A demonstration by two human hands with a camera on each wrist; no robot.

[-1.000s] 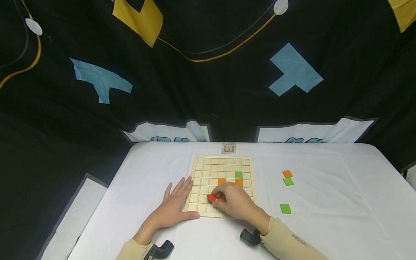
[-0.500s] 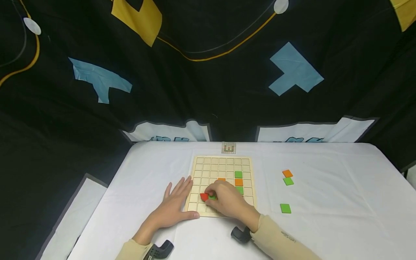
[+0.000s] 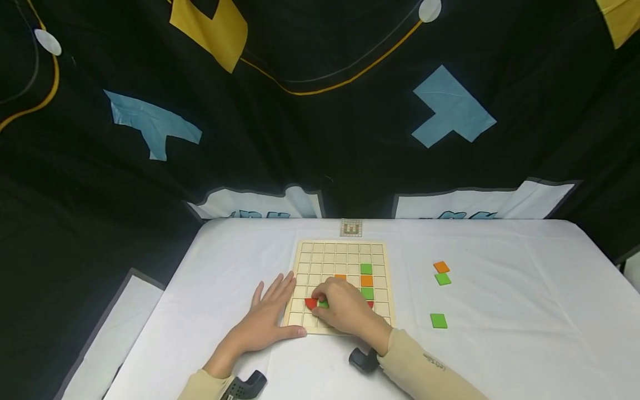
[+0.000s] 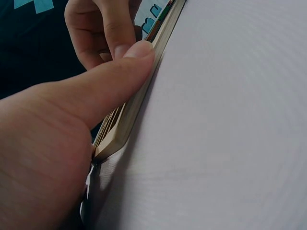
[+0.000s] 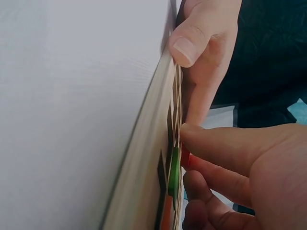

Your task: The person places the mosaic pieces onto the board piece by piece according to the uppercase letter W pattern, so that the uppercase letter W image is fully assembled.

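Observation:
A gridded wooden board [image 3: 330, 248] lies on the white table. My right hand [image 3: 347, 311] pinches a red tile [image 3: 310, 304] between thumb and fingers, low over the board's left part. Just right of that tile is a green tile [image 3: 323, 304], partly covered by the fingers. My left hand [image 3: 265, 322] rests along the board's left edge, fingers straight, thumb [image 4: 129, 64] at the near-left corner. On the right part of the grid sit green [image 3: 366, 269], orange [image 3: 366, 281] and green tiles in a column, with a red tile below, partly hidden. An orange tile [image 3: 340, 276] shows behind my right hand.
Right of the board lie a loose orange tile [image 3: 441, 267], a green tile [image 3: 443, 279] touching it or close by, and another green tile [image 3: 439, 321] nearer. A small pattern card [image 3: 351, 228] lies beyond the board. Dark patterned cloth [image 3: 330, 144] hangs behind the table.
My right hand has moved left across the board with the red tile, uncovering the lower green tile and part of a red one in the right column. My left hand stays put.

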